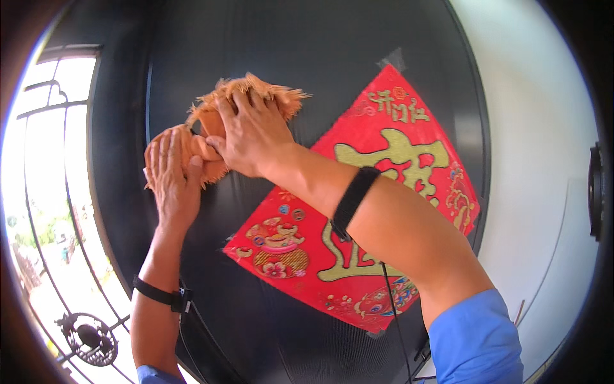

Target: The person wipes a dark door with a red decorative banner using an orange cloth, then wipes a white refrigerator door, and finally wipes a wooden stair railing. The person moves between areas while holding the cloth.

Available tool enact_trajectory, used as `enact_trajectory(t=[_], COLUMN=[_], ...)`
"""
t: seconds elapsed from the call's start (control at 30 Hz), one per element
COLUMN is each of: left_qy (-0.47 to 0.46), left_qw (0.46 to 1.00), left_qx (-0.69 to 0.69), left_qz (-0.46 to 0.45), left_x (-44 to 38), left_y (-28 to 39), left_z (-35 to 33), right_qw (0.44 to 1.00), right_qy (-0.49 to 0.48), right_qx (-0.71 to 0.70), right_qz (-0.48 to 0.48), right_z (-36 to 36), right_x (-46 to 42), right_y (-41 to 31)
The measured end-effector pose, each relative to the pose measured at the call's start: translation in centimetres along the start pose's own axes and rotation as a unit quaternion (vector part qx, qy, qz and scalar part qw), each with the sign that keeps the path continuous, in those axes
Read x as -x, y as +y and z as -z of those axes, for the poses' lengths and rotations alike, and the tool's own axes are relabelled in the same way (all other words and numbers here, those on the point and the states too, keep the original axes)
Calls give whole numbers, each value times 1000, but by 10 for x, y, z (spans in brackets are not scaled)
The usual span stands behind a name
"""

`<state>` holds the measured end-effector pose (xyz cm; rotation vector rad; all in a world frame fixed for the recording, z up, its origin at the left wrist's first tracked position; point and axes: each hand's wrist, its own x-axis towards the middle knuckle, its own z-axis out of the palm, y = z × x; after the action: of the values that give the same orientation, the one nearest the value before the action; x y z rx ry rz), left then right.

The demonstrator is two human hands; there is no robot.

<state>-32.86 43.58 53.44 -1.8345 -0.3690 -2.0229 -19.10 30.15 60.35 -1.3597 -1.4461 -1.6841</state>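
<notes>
A bunched orange cloth point(212, 124) with frayed, fringed edges lies against a dark door panel point(326, 43). My left hand point(172, 177) holds its lower left part against the panel, fingers pointing up. Higher and to the right, my right hand point(254, 132) grips the rest of it, fingertips sunk in the fringe and thumb across a fold. Much of the cloth is hidden under both hands. Behind my right forearm, a red diamond-shaped paper decoration point(331, 139) with gold writing and painted figures is taped to the panel.
On the left, a doorway with a metal grille point(72, 211) opens onto bright daylight. A white wall point(518, 125) runs along the right side. Black straps circle both forearms, and thin cables point(393, 302) hang from them.
</notes>
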Motion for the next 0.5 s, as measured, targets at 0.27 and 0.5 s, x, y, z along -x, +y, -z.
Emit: enact_trajectory(t=[0.27, 0.5], left_qy=[-2, 5], left_qw=[1000, 998], left_qx=[10, 35], left_qz=[-5, -44], left_x=[-58, -104], left_y=[86, 204], left_z=[-50, -94], right_qw=[997, 995], right_qy=[-34, -49], right_qx=[57, 56], right_qz=[-26, -70], right_z=[49, 111], right_x=[-26, -5], right_y=[116, 232])
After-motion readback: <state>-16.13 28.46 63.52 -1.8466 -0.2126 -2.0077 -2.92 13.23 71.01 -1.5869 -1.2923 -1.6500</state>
